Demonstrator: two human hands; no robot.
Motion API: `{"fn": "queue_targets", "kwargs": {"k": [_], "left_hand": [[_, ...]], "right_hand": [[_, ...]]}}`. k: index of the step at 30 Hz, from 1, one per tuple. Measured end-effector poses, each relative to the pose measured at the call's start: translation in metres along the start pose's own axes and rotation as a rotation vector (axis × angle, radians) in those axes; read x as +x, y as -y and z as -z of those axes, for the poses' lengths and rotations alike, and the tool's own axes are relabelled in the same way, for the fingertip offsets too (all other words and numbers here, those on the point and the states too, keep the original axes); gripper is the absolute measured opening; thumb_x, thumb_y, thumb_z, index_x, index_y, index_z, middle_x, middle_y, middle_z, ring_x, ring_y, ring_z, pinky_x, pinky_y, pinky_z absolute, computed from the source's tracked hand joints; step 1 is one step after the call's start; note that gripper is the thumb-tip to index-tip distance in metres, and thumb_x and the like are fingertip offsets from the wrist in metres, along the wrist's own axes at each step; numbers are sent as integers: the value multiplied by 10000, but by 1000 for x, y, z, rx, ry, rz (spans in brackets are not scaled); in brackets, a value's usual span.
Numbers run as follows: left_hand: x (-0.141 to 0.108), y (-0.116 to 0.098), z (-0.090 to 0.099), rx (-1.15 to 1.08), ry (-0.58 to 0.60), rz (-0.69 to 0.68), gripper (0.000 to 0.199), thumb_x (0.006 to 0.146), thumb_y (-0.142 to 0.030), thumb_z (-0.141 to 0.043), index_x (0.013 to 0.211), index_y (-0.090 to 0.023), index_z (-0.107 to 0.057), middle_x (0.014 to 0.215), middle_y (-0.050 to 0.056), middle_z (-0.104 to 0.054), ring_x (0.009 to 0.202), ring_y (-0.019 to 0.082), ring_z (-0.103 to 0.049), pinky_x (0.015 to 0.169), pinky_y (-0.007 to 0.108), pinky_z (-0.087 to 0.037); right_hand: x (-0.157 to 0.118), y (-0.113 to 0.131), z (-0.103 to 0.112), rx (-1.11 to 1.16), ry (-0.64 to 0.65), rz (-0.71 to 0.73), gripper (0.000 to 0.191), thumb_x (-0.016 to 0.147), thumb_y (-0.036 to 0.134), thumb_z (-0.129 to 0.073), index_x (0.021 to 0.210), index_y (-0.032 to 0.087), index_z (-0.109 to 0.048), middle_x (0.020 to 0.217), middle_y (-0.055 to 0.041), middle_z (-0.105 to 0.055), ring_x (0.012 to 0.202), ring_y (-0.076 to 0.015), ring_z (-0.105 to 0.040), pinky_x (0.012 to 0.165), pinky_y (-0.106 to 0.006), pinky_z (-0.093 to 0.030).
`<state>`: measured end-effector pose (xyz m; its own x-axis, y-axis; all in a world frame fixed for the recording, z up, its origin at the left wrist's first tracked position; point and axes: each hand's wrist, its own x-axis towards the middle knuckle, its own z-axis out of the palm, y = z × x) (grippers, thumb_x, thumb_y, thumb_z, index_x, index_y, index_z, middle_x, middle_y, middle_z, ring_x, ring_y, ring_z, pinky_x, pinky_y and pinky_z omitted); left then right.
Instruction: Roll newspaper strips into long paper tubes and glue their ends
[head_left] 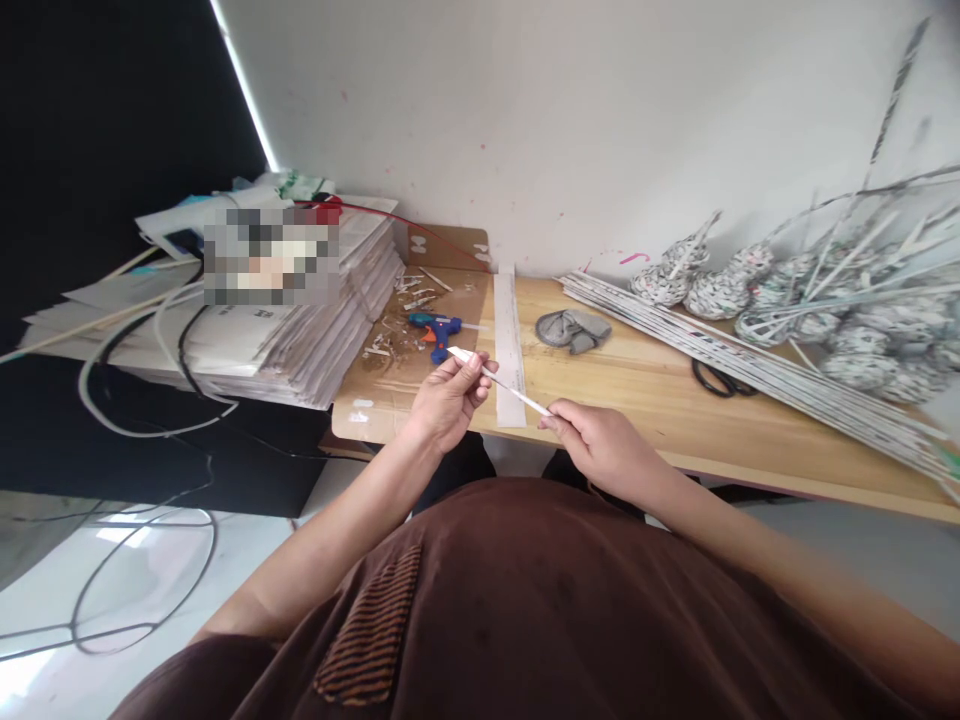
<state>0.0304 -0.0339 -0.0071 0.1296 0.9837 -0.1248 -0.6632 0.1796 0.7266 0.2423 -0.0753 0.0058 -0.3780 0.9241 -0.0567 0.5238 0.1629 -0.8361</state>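
Note:
A thin white rolled paper stick [525, 399] runs between my two hands above the table's front edge. My left hand [454, 398] pinches its flatter, wider end between thumb and fingers. The fingers of my right hand [592, 436] are closed round the other end. Just beyond my left hand lies a blue glue gun [441, 335] with an orange trigger, on a cardboard sheet [352, 412]. Between and beyond my hands, a flat white paper strip [508, 345] lies on the wooden table [637, 390].
Stacked paper [330, 330] stands at the left, with cables around it. A grey cloth [573, 330] lies beyond my right hand. Long paper sticks [720, 360], black scissors handles [712, 378] and woven paper shapes [727, 285] occupy the right. Paper scraps [416, 295] litter the cardboard.

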Motion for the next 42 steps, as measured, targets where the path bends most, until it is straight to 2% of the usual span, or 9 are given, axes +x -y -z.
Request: {"fn": "queue_targets", "kwargs": {"k": [4,6,11,13,20,25,30,37,42], "left_hand": [[1,1,2,54,21,-1,195,717,-241,-765,828,-125,-654,770,16,-665,593,38,-563,456,105,-396],[1,2,0,63,7,-6,194,730,-261,-756,833,-138,-648,794,12,-669,644,48,-592,471,106,-413],[4,4,-13,-21,-51,-67,161,822,-295,-667,810,-146,-607,773,15,-656,807,110,-669,668,169,-535],[6,4,-17,-39,-59,-101,172,848,-309,-633,808,-146,-597,744,11,-640,792,119,-676,700,195,-546],[5,0,-18,-16,16,-105,188,860,-331,-614,825,-147,-602,714,-5,-606,735,94,-655,642,159,-513],[1,6,-16,73,33,-58,233,819,-384,-655,881,-163,-616,805,16,-665,791,113,-655,598,169,-477],[-1,11,-11,111,76,-33,276,800,-429,-664,879,-167,-623,832,20,-679,684,95,-602,546,193,-408],[1,11,-5,67,47,-17,260,784,-410,-688,863,-170,-627,813,19,-675,690,106,-604,529,198,-379],[4,5,-4,-29,-81,-93,232,806,-396,-667,847,-176,-609,780,2,-647,790,123,-637,711,240,-476]], "right_hand": [[2,-7,3,366,328,-137,446,935,550,-371,879,165,-589,538,55,-388,438,-95,-393,462,-231,-336],[4,-8,5,445,384,-159,456,929,561,-376,912,156,-584,545,60,-375,431,-95,-394,447,-229,-332],[7,3,-1,-113,-63,80,302,922,469,-467,853,199,-585,655,2,-513,581,-131,-462,566,-255,-335],[9,6,-4,-166,-132,135,290,933,439,-454,830,199,-581,677,-10,-525,605,-136,-456,587,-262,-332],[17,-2,3,674,406,-188,372,929,518,-427,815,178,-524,504,91,-307,365,-66,-332,388,-198,-278],[27,7,-1,609,308,-153,408,904,545,-482,946,153,-588,606,39,-491,448,-76,-500,403,-189,-381],[40,19,-13,578,214,-126,388,877,538,-536,894,157,-605,596,43,-514,436,-61,-501,394,-169,-399],[50,16,-15,565,240,-183,400,859,543,-555,845,150,-627,561,35,-514,430,-68,-485,402,-182,-379],[42,8,-14,287,152,-119,351,910,480,-485,881,164,-634,617,21,-529,462,-70,-495,445,-191,-376]]}}
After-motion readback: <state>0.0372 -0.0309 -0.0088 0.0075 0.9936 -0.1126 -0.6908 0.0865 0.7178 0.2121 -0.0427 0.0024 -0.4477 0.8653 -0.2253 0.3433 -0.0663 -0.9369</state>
